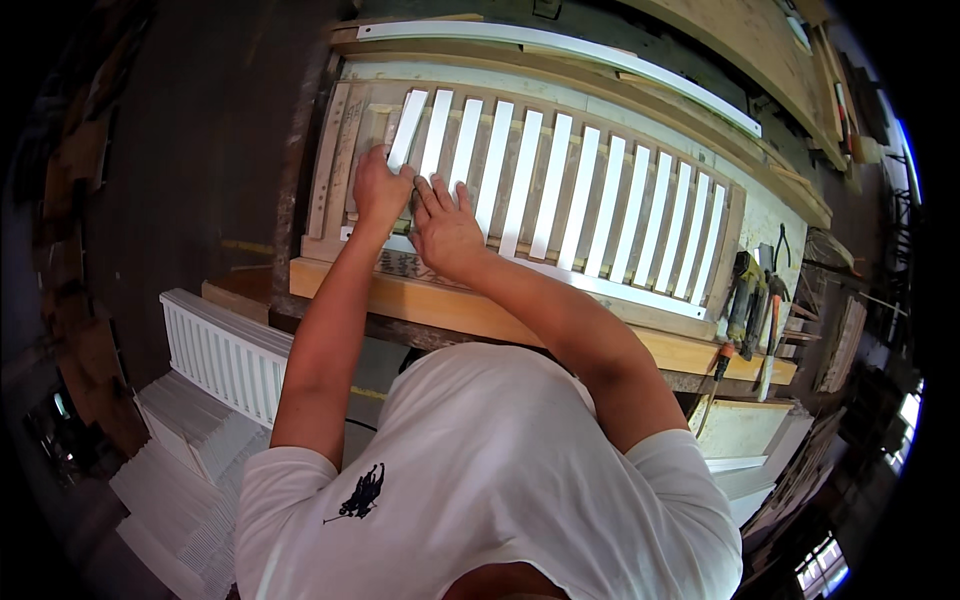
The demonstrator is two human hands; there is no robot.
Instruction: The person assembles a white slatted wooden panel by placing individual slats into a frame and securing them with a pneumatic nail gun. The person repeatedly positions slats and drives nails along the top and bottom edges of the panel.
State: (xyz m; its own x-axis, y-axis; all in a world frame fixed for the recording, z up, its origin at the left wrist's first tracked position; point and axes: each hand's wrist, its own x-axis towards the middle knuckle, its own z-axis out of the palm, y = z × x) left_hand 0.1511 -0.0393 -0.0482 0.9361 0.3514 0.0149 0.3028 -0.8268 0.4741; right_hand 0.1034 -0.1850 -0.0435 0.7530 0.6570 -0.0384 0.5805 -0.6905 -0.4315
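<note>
Several white slats (520,180) lie side by side in a wooden jig (331,170), running away from me. My left hand (380,192) is at the leftmost slat (407,125), its fingers closed around the near part. Right beside it, my right hand (447,230) lies with fingers stretched out over the near parts of neighbouring slats. Along the jig's near side, a white rail (620,291) runs under or against the slats' near ends; my hands and forearms cover part of it. Another long white rail (560,44) rests along the far side.
Pliers (781,248) and other hand tools (745,310) hang or lie at the bench's right end. An orange-brown wooden beam (440,310) edges the bench nearest me. Finished-looking white slatted panels (220,345) are stacked at the lower left, with white stacks (185,490) below them.
</note>
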